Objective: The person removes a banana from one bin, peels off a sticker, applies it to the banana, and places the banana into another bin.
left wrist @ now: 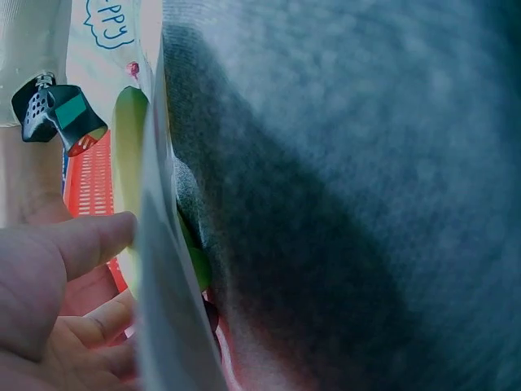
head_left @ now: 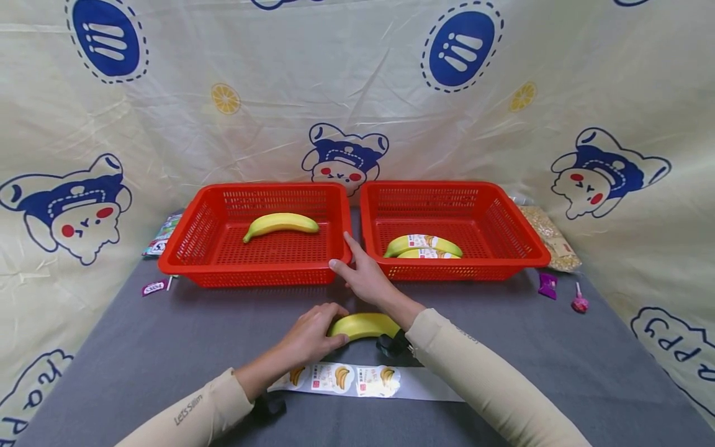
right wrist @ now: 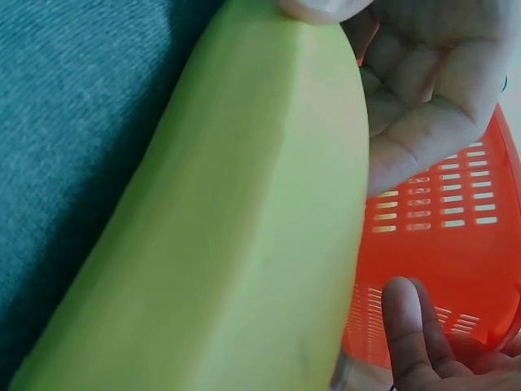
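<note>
A yellow banana [head_left: 365, 324] lies across the front of the grey table. My left hand [head_left: 313, 333] grips its left end, thumb on the near side and fingers over the far side. In the right wrist view the banana [right wrist: 236, 204] fills the middle, with the left hand's fingers [right wrist: 448, 98] at its top end. My right hand [head_left: 367, 278] reaches over the banana, holding nothing, its extended fingers at the near right corner of the left red basket [head_left: 251, 276]. Just in front of the banana lies a strip of banana stickers [head_left: 430, 383], partly under the right sleeve.
One banana [head_left: 282, 223] lies in the left basket. The right red basket [head_left: 458, 268] holds two bananas [head_left: 427, 242] with stickers on them. Small candies [head_left: 547, 285] and a bag of grains [head_left: 550, 239] lie at the right; wrapped packets [head_left: 162, 239] lie at the left.
</note>
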Motion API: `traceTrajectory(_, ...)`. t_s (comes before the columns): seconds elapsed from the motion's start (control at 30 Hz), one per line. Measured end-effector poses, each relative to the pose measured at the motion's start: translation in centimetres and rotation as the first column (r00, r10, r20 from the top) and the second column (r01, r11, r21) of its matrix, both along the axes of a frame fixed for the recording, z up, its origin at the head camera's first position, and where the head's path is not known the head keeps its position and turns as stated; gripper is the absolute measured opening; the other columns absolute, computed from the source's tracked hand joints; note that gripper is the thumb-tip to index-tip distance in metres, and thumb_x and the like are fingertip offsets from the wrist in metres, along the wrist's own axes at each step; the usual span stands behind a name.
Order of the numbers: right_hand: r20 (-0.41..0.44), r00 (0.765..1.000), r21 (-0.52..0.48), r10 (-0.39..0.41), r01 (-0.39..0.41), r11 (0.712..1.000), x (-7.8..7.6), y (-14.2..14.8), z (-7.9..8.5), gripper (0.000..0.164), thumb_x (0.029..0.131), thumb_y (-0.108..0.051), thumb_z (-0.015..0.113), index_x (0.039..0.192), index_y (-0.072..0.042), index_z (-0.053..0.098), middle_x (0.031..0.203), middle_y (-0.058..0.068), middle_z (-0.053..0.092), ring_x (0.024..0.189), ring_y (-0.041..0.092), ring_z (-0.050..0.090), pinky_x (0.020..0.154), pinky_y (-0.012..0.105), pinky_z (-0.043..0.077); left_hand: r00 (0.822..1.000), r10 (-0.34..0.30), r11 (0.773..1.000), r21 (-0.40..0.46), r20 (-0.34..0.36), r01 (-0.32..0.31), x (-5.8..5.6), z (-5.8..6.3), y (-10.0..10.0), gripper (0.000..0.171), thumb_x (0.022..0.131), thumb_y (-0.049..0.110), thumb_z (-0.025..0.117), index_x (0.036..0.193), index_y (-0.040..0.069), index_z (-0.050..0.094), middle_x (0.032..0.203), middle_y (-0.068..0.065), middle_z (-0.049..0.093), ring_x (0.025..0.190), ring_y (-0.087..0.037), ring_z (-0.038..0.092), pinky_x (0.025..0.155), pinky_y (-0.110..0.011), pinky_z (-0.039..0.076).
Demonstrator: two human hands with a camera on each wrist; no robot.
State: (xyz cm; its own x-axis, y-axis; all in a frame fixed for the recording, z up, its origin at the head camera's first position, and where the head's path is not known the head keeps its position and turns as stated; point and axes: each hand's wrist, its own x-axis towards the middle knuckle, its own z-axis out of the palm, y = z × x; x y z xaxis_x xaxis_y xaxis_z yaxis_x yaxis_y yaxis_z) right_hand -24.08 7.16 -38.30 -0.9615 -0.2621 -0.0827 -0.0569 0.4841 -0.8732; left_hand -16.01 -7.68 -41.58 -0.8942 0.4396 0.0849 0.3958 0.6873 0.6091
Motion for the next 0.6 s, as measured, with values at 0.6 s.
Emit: traceTrajectory(0.6, -0.116, 0.990, 0.126, 0.083, -0.068, 0.990, 3.9, 2.8, 0.6, 0.073, 0.090, -0.037, 0.059, 0.151, -0.026, 0.019, 0.151, 0.005, 0.037, 0.118, 0.026, 0.054, 0.098, 0.044, 0.046, 0.998, 0.056, 0.998, 0.020, 0.002, -0.056, 0.6, 0.4, -0.9, 0.041, 0.080, 0.025, 0.073, 0.116, 0.012, 0.060, 0.106, -0.002, 0.062, 0.095, -0.016, 0.053, 0.081, -0.035, 0.043)
